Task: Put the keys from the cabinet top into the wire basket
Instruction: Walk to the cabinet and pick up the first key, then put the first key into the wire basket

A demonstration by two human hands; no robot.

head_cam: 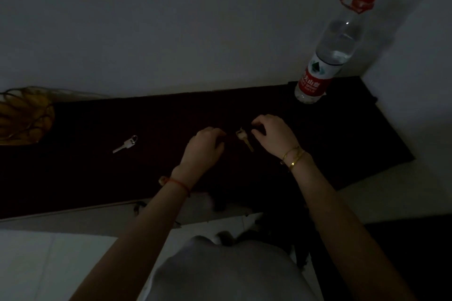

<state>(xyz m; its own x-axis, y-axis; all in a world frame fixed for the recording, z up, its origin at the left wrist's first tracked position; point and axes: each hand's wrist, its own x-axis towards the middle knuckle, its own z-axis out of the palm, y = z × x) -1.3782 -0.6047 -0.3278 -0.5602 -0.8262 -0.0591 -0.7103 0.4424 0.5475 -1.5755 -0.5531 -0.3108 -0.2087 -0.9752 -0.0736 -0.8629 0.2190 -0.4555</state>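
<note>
My left hand (205, 144) and right hand (274, 135), fingers curled but gripping nothing I can confirm, flank the brass key (244, 139) on the dark cabinet top (342, 134); a silver key (125, 144) lies nearer the wire basket (22, 115).

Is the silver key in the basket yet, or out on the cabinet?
Out. The silver key lies flat on the dark cabinet top, apart from the wire basket at far left.

Head view, steeply down, close
</note>
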